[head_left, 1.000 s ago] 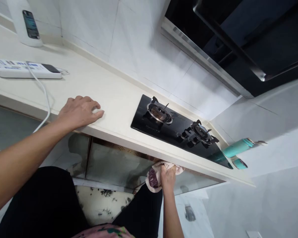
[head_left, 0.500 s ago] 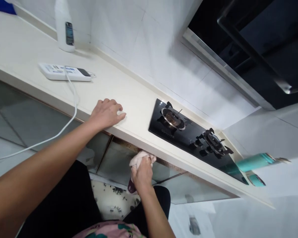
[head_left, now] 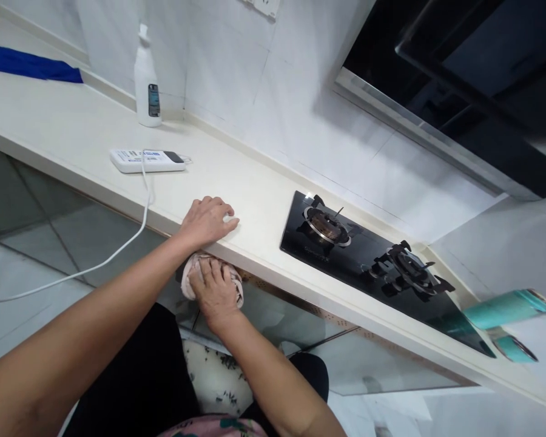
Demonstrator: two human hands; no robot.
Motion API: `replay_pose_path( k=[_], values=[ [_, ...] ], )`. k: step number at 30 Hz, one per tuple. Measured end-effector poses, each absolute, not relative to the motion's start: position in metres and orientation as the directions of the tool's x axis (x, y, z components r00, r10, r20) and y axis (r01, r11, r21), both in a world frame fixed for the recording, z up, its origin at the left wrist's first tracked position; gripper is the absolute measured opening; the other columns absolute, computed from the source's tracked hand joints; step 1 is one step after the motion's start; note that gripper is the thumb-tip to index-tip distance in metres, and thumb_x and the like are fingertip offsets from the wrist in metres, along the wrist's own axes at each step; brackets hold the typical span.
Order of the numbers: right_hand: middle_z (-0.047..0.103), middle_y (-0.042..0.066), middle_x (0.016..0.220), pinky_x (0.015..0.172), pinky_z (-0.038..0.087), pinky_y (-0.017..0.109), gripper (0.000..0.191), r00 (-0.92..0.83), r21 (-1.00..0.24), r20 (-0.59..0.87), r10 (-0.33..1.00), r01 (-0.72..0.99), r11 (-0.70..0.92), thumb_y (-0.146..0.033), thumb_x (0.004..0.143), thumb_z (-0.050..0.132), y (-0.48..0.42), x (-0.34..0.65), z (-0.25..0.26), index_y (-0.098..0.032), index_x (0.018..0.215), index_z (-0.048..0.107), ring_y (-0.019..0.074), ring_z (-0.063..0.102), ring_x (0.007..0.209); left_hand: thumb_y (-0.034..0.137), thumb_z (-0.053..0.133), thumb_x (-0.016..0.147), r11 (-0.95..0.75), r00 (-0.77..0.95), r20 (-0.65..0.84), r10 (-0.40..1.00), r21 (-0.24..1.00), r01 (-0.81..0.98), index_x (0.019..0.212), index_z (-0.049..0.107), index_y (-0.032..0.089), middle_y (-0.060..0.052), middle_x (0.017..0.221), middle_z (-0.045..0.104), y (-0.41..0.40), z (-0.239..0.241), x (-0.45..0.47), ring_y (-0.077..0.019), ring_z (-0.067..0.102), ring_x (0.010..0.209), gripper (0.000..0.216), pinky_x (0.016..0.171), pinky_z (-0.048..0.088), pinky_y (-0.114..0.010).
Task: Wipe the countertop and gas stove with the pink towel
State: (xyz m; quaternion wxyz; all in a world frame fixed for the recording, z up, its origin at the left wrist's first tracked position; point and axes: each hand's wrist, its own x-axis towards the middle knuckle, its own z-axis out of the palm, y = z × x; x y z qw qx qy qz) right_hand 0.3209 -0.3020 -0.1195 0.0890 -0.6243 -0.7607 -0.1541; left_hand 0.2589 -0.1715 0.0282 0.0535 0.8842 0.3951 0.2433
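My left hand (head_left: 209, 222) rests on the front edge of the pale countertop (head_left: 250, 188), fingers loosely bent and thumb apart, holding nothing. Just below the counter's lip, my right hand (head_left: 216, 294) presses a pinkish-white cloth (head_left: 190, 279) against the upper part of the cabinet front (head_left: 273, 315). The fingers lie over the cloth, which bunches out around them. A perforated copper-coloured strip (head_left: 309, 308) runs along the cabinet top to the right of the cloth.
A black gas hob (head_left: 355, 267) is set into the counter. Further left are a white power bank (head_left: 141, 161) with a trailing cable (head_left: 118, 258), a white spray bottle (head_left: 146, 85) and a blue cloth (head_left: 27, 62). Green canisters (head_left: 509, 308) stand right; a range hood (head_left: 459, 79) hangs above.
My right hand has moved left along the cabinet front with the cloth, its fingers now spread over it. My left hand stays on the counter edge. The view has shifted slightly.
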Motion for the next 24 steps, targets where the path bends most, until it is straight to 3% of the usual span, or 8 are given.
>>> replay_pose_path(
  k=[3,7,13,16,20,24],
  values=[
    [0.049,0.012,0.163,0.114,0.044,0.05,0.043,-0.216,0.13,0.367,0.905,0.975,0.18,-0.026,0.107,0.05,-0.308,0.338,-0.127,-0.028,0.149,0.054,0.0285,0.047,0.146,0.049,0.049,0.095,-0.678,0.576,0.368,0.73,0.287,0.677,0.115,0.076,0.022,-0.013,0.133,0.07,-0.169,0.029,0.258,-0.0347,0.056,0.127,0.044,0.109,0.037,-0.048],
    [0.051,0.012,0.16,0.106,0.047,0.047,0.04,-0.112,0.119,0.511,0.852,0.991,0.059,-0.029,0.106,0.052,-0.344,0.371,-0.132,-0.03,0.146,0.057,0.0282,0.051,0.14,0.049,0.047,0.094,-0.674,0.584,0.34,0.737,0.303,0.674,0.117,0.076,0.021,-0.014,0.137,0.069,-0.171,0.035,0.257,-0.0362,0.055,0.129,0.047,0.11,0.037,-0.049],
    [0.061,0.015,0.148,0.11,0.038,0.053,0.047,0.033,0.119,0.598,0.801,0.985,-0.129,-0.01,0.098,0.056,-0.436,0.442,-0.146,-0.028,0.14,0.063,0.0297,0.054,0.133,0.048,0.045,0.092,-0.657,0.576,0.319,0.753,0.305,0.69,0.115,0.076,0.019,-0.014,0.136,0.069,-0.175,0.041,0.256,-0.0375,0.056,0.128,0.048,0.11,0.039,-0.05],
    [0.063,0.015,0.145,0.111,0.036,0.054,0.048,0.177,0.089,0.577,0.798,0.957,-0.277,-0.009,0.094,0.054,-0.485,0.479,-0.154,-0.027,0.137,0.066,0.0311,0.054,0.133,0.05,0.044,0.092,-0.656,0.579,0.312,0.754,0.3,0.693,0.115,0.076,0.019,-0.014,0.137,0.069,-0.173,0.041,0.256,-0.0385,0.057,0.128,0.05,0.11,0.04,-0.05],
    [0.065,0.019,0.141,0.107,0.041,0.057,0.045,0.477,-0.079,0.521,0.708,0.853,-0.517,-0.017,0.088,0.054,-0.549,0.531,-0.156,-0.023,0.129,0.07,0.0363,0.056,0.132,0.052,0.043,0.093,-0.662,0.596,0.291,0.748,0.272,0.699,0.117,0.076,0.02,-0.015,0.138,0.068,-0.171,0.042,0.256,-0.038,0.056,0.129,0.051,0.11,0.04,-0.049],
    [0.063,0.02,0.144,0.103,0.048,0.055,0.055,0.807,-0.423,0.418,0.417,0.579,-0.697,-0.034,0.081,0.052,-0.632,0.578,-0.137,-0.018,0.131,0.067,0.037,0.057,0.133,0.052,0.045,0.095,-0.657,0.598,0.276,0.753,0.257,0.709,0.117,0.076,0.02,-0.015,0.138,0.067,-0.172,0.046,0.258,-0.0361,0.055,0.127,0.05,0.11,0.041,-0.051]
  ],
)
